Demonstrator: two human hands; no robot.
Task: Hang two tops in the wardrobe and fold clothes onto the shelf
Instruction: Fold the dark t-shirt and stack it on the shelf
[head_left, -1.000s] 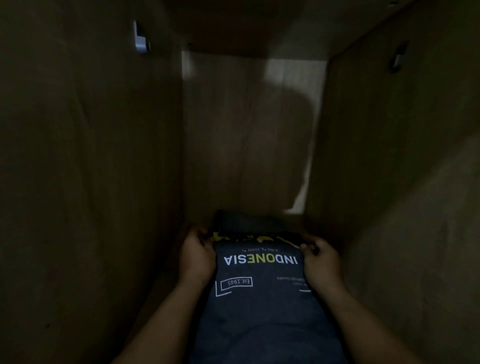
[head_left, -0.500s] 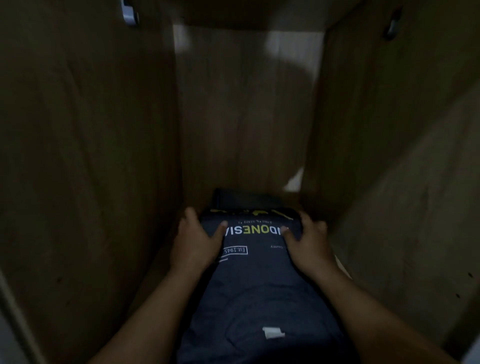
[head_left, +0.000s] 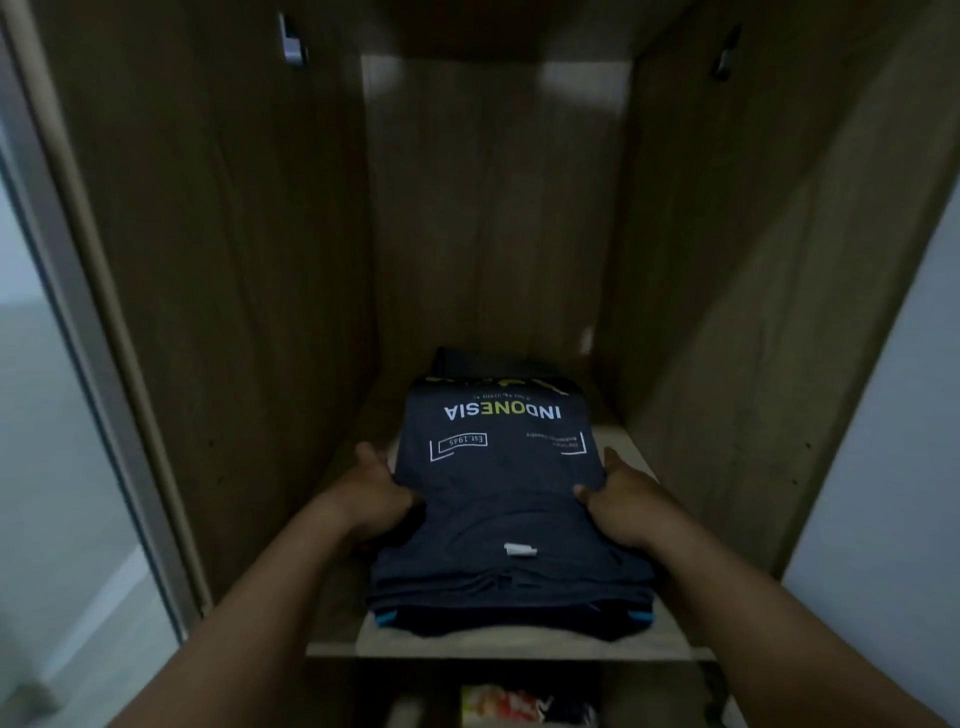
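folded shirt (head_left: 498, 493) on shelf (head_left: 670, 647) | left hand (head_left: 382, 499), right hand (head_left: 618, 501) grip side edges

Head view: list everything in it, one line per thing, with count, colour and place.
T-shirt: one, dark grey with white and yellow INDONESIA print, folded, top of the pile on the shelf.
Clothes under it: number unclear, dark with blue trim at the front corners, on the shelf.
Dark garment: one, behind the pile, mostly hidden.
Shelf: one, light wood, across the wardrobe.
Wardrobe walls: brown wood, left, right and back.
Brackets: two, metal, high on the side walls.
Items below the shelf: yellow, red and white, too blurred to name.
Left hand: grips the T-shirt's left edge.
Right hand: grips its right edge.
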